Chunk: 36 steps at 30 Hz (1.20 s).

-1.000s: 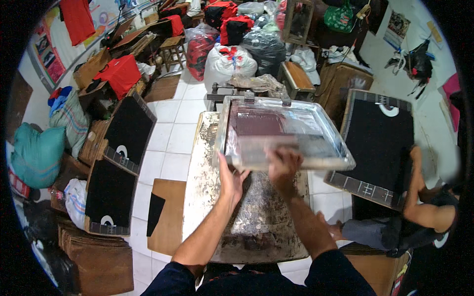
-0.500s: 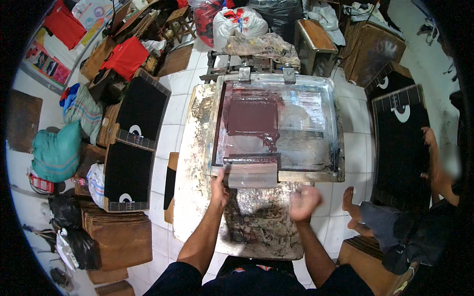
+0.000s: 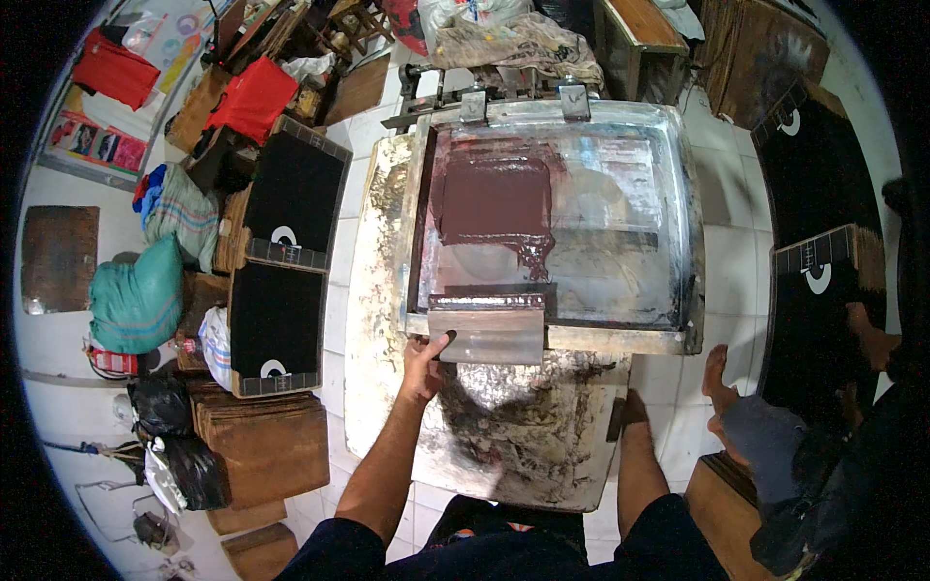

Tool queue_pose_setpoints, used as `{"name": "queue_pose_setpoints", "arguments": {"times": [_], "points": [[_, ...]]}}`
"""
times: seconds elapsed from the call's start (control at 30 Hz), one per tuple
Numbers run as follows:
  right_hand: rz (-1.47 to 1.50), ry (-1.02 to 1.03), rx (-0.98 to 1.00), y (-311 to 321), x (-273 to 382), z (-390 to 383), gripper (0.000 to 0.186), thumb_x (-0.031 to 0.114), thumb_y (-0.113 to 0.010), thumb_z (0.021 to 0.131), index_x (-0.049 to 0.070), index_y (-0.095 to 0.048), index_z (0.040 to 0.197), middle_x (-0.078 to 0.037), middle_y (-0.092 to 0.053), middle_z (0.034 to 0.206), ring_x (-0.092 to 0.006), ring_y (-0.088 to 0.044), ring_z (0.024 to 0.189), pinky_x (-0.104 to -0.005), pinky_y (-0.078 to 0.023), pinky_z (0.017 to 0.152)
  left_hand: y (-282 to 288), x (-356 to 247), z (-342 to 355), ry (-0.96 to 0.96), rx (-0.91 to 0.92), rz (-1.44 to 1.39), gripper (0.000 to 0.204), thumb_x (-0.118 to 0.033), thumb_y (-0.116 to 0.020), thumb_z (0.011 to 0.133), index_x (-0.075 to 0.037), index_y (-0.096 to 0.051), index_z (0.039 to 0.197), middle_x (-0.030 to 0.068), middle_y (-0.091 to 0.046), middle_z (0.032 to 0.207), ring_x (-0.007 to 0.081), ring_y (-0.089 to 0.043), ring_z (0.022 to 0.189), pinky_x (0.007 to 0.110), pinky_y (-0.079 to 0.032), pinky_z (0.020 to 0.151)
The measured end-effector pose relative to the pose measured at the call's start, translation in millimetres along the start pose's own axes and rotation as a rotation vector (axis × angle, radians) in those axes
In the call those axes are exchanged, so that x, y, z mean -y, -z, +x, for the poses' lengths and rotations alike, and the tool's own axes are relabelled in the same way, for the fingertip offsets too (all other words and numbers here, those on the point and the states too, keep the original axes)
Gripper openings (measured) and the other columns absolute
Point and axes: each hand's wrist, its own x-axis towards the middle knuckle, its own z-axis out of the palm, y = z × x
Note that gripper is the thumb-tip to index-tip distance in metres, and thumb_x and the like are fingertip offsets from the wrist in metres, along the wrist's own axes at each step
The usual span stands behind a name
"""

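Observation:
A wooden-framed printing screen (image 3: 620,341) lies over a paint-stained table (image 3: 542,445), dark maroon ink (image 3: 494,201) pooled on its mesh. Against the near rail leans a wide squeegee (image 3: 489,334), its inked edge on the mesh. My left hand (image 3: 422,368) is closed at the screen's near left corner, thumb on top against the squeegee's left end and fingers underneath. Beside the table's right edge, my right hand (image 3: 635,409) is low, next to a small dark piece (image 3: 617,419). Its fingers are hidden, so what it holds does not show.
Black panels with white marks (image 3: 281,315) stand at left, with similar panels (image 3: 814,184) at right. Stacked brown boards (image 3: 262,441) and a green sack (image 3: 140,300) are further left. Another person's bare foot (image 3: 715,373) is near the right side. Metal hinge clamps (image 3: 573,101) hold the screen's far rail.
My right hand has moved from in front of the screen down to the table's right edge. My left hand stays at the screen's corner. The whole view has shifted.

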Motion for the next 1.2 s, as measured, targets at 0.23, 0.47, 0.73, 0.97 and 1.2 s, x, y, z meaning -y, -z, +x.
{"name": "queue_pose_setpoints", "arguments": {"times": [0.23, 0.47, 0.73, 0.97, 1.2], "points": [[0.304, 0.512, -0.112, -62.9, 244.3, -170.2, 0.037, 0.051, -0.058, 0.101, 0.014, -0.064, 0.101, 0.000, -0.064, 0.088, -0.0187, -0.059, 0.072, -0.0395, -0.049, 0.076, -3.3, -1.5, -4.0, -0.014, -0.009, 0.040, 0.055, -0.017, -0.086, 0.083, -0.002, -0.050, 0.122, 0.0086, -0.060, 0.110, 0.0199, -0.060, 0.099, 0.036, -0.049, 0.086], [-0.062, 1.285, -0.600, -191.1, 361.4, -349.1, 0.065, 0.063, -0.054, 0.101, 0.008, -0.054, 0.135, -0.002, -0.058, 0.096, -0.0129, -0.046, 0.063, -0.0251, -0.035, 0.049, -0.8, 2.0, 2.1, -0.011, 0.119, -0.163, 0.061, -0.047, -0.068, 0.096, -0.003, -0.054, 0.137, 0.0119, -0.065, 0.132, 0.0274, -0.060, 0.122, 0.043, -0.041, 0.109], [-0.840, 0.311, -0.004, -283.1, 125.4, -277.9, 0.047, 0.016, -0.084, 0.086, -0.003, -0.058, 0.120, -0.010, -0.071, 0.093, -0.0161, -0.068, 0.066, -0.0286, -0.055, 0.057, -1.9, -2.9, -3.5, 0.085, 0.044, -0.387, 0.128, -0.098, -0.041, 0.078, -0.007, -0.017, 0.165, 0.0181, -0.027, 0.167, 0.0367, -0.021, 0.155, 0.054, -0.008, 0.125], [-0.649, 0.609, -0.114, -298.4, 110.1, -205.7, 0.031, 0.015, -0.080, 0.089, -0.006, -0.067, 0.109, -0.012, -0.071, 0.098, -0.0188, -0.069, 0.078, -0.0324, -0.056, 0.073, 5.5, 6.8, 16.5, 0.051, -0.037, -0.569, 0.093, -0.089, -0.036, 0.090, -0.008, -0.056, 0.132, 0.0015, -0.060, 0.087, 0.0171, -0.050, 0.079, 0.032, -0.042, 0.078], [-0.986, 0.884, -0.517, -281.6, 97.5, -224.9, 0.061, 0.039, -0.070, 0.098, 0.000, -0.058, 0.143, -0.022, -0.060, 0.139, -0.0369, -0.057, 0.128, -0.0465, -0.046, 0.108, 45.8, -10.7, -3.7, 0.225, 0.136, -0.280, 0.099, -0.084, -0.027, 0.096, -0.004, -0.037, 0.153, 0.0133, -0.070, 0.115, 0.0206, -0.064, 0.099, 0.036, -0.051, 0.090]]}}
